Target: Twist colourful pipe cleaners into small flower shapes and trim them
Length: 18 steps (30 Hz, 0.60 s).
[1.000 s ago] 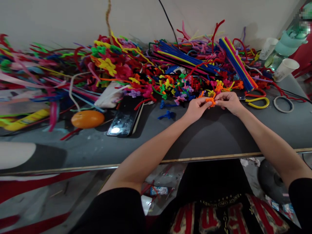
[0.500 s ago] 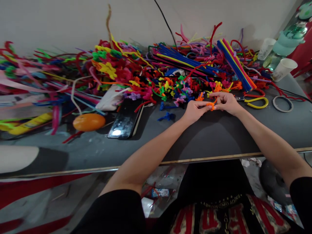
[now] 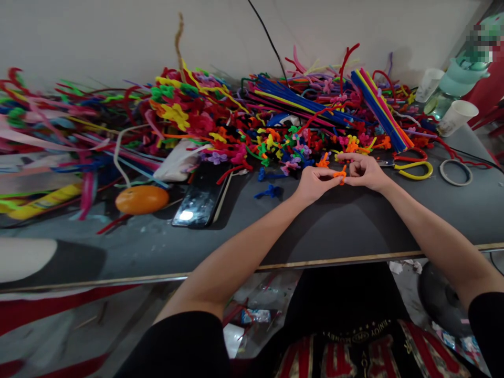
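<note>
Between my two hands is a small orange pipe cleaner point(image 3: 340, 176), bent into loops. My left hand point(image 3: 314, 185) pinches it from the left between thumb and forefinger. From the right, the fingertips of my right hand point(image 3: 366, 172) are closed on the same piece, the forefinger stretched out above it. A finished-looking orange pipe-cleaner shape point(image 3: 324, 159) lies just behind my left fingers. To the left of my hands a twisted blue pipe-cleaner piece point(image 3: 268, 191) rests on the grey table point(image 3: 338, 231).
A heap of coloured pipe cleaners point(image 3: 205, 105) lines the wall. Yellow-and-red-handled scissors point(image 3: 415, 169) and a tape roll point(image 3: 455, 172) lie at right, near paper cups point(image 3: 459, 118). At left are a phone point(image 3: 200, 197) and an orange oval object point(image 3: 142, 199).
My fingers have shifted slightly around the orange pipe cleaner, whose loops look more open now. The whole view has tilted a little; the other things stay in place.
</note>
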Tool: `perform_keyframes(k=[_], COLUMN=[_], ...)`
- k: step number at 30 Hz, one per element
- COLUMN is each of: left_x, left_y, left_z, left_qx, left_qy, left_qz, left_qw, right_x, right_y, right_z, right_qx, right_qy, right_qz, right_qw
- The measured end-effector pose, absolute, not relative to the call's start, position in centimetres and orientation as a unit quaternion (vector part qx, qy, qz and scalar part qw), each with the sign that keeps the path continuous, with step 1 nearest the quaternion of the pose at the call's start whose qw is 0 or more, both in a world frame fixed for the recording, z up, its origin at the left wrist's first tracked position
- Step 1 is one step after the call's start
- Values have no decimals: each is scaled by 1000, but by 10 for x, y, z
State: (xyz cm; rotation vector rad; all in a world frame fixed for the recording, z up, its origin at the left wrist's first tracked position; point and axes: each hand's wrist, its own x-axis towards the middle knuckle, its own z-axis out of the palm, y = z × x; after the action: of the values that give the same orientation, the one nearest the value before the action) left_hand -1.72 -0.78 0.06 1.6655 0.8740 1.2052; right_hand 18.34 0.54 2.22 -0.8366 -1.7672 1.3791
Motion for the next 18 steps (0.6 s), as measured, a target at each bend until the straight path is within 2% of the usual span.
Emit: perform_keyframes(k=[5,11,18], left_x=[-17,-16,-13], left_y=[-10,-3,-3], left_z=[2,-1,-2], left_qx=[664,613,610], left_qy=[370,416,407], left_qz=[497,525,519], left_qw=[418,419,440], right_x=[180,174,173], right_y=[5,8,7], right_z=[19,17,23], right_qx=[-350,-426,-429], right_qy=[-686,-620,-625], right_qz=[505,462,481], right_qw=[390,470,441])
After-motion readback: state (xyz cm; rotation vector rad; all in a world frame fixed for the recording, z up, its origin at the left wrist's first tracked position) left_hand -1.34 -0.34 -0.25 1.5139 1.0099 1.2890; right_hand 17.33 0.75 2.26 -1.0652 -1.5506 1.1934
